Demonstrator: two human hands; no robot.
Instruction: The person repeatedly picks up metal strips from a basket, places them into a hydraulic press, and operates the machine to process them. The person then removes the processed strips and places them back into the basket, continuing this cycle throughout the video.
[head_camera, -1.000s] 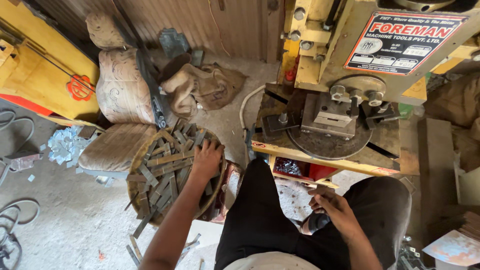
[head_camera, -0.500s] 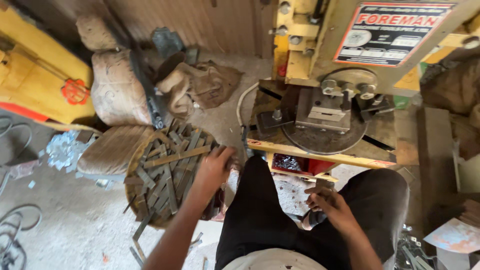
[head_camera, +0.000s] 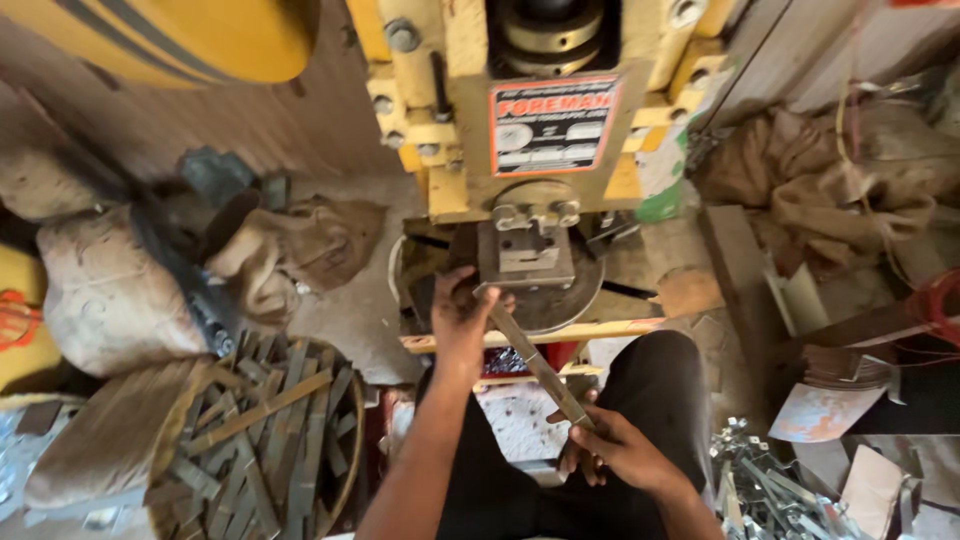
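Hiding strip's (head_camera: 535, 362) tip: left hand (head_camera: 462, 312)

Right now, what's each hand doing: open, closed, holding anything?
Left hand: closed on the upper end of the metal strip.
Right hand: closed on the strip's lower end.
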